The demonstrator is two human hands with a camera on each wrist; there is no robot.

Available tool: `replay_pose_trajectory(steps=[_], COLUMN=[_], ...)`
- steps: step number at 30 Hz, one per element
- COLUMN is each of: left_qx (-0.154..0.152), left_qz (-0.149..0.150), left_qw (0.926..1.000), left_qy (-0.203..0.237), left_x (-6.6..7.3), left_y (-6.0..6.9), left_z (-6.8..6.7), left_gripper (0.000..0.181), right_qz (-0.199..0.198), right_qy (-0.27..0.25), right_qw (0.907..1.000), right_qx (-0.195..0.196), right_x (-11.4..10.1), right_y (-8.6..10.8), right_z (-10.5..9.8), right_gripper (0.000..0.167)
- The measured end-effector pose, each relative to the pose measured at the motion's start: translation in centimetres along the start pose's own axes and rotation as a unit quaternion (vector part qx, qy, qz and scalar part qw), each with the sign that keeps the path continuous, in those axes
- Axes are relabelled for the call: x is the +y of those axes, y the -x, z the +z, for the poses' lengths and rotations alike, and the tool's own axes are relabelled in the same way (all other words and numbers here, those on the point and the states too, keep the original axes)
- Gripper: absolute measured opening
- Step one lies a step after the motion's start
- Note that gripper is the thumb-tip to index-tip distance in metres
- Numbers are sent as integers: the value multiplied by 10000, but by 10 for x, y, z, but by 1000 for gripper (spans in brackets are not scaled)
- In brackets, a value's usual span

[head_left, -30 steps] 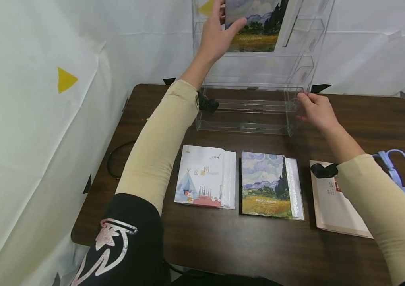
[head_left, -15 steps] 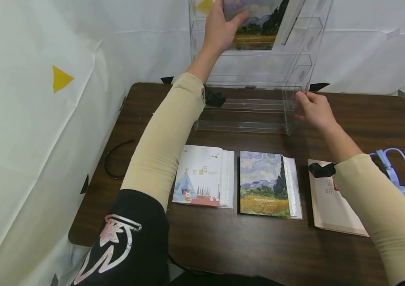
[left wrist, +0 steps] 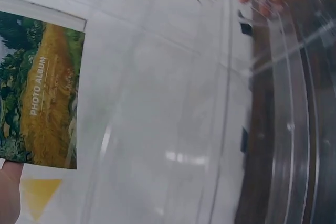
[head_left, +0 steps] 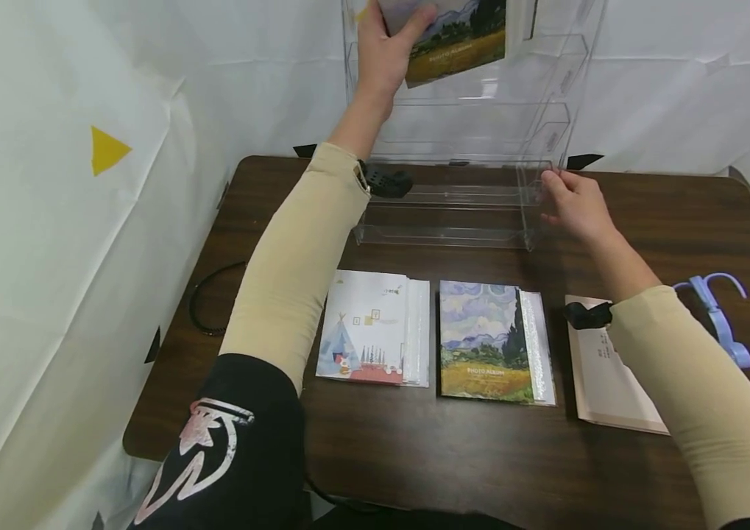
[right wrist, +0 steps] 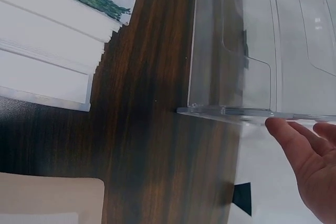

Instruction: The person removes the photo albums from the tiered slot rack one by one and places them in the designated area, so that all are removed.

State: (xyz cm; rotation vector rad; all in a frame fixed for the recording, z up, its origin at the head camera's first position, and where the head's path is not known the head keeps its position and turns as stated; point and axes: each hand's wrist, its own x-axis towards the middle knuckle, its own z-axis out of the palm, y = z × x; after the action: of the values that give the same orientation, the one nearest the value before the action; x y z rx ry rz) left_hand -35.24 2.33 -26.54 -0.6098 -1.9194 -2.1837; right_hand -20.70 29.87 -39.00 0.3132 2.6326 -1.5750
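Note:
In the head view my left hand (head_left: 384, 55) grips a photo album (head_left: 457, 51) by its left side, high against the clear plastic tiered rack (head_left: 441, 235). Painted with a yellow field and dark trees, the album is tilted, and its top lies outside the frame. The left wrist view shows the lower part of its cover (left wrist: 47, 93), apart from the clear tiers. My right hand (head_left: 580, 202) touches the rack's right side low down. From the right wrist, its fingertips (right wrist: 275, 124) rest against the outside of the side panel (right wrist: 236, 113).
On the dark wooden table (head_left: 480, 456) lie a white album with a tent drawing (head_left: 361, 331), a second painted album (head_left: 483, 342) and a beige booklet (head_left: 613, 383). A light-blue plastic item (head_left: 712, 316) lies partly behind the right forearm; a black cable (head_left: 197, 302) is at left.
The held album has moved left and tilted, its lower right corner now raised; half a second ago it stood straight in the rack. The right hand stays on the rack's side.

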Motion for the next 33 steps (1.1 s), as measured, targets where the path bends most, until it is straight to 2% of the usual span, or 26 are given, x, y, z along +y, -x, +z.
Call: replay_pose_trajectory(steps=[3, 5, 8, 12, 15, 17, 19, 22, 25, 26, 27, 29, 31, 33], left_qx=[106, 162, 211, 121, 95, 311, 684, 1277, 1684, 1755, 1868, 1946, 1999, 2001], left_qz=[395, 604, 1178, 1667, 1728, 1707, 1585, 1414, 1152, 1059, 878, 448, -158, -924], left_qw=[9977, 9936, 9822, 9689, 9661, 9647, 9628, 9572, 9569, 9596, 9622, 9706, 9762, 9754], left_qy=[538, 938, 1450, 1823, 1915, 1983, 2079, 2180, 2069, 1929, 1777, 1346, 823, -13], left_x=[6, 13, 22, 34, 41, 44, 44, 40, 31, 26, 21, 9, -3, -15], left_y=[1, 5, 14, 36, 59, 75, 90, 110, 125, 130, 134, 141, 147, 152], left_z=[-7, -12, -22, -44, -66, -83, -102, -139, -177, -189, -198, -213, -223, -228], left_gripper=[61, 60, 55, 48, 43, 39, 35, 34, 39, 44, 53, 56, 59, 67], right_qz=[26, 53, 77, 121, 131, 119, 123, 139, 152, 152, 163, 163, 169, 171], right_qy=[46, 67, 88, 88, 77, 81, 100, 108, 48, 15, 8, 16, 36, 75], right_qw=[10000, 10000, 9999, 9999, 9999, 9999, 9999, 9998, 9998, 9998, 9998, 9998, 9998, 9998], right_qx=[-20, -41, -63, -37, 12, -9, -41, -96, -99, -101, -92, -66, -48, -33], right_x=[-2, -2, -1, -1, 0, 0, 1, 1, 2, 2, 3, 3, 4, 4], right_y=[-1, -2, -3, -4, -5, -5, -5, -6, -8, -8, -8, -9, -9, -9], right_z=[1, 1, 0, -3, -5, -6, -7, -6, -5, -5, -6, -7, -9, -10], right_gripper=[65, 65, 66, 66, 66, 67, 67, 68, 69, 69, 69, 68, 68, 69])
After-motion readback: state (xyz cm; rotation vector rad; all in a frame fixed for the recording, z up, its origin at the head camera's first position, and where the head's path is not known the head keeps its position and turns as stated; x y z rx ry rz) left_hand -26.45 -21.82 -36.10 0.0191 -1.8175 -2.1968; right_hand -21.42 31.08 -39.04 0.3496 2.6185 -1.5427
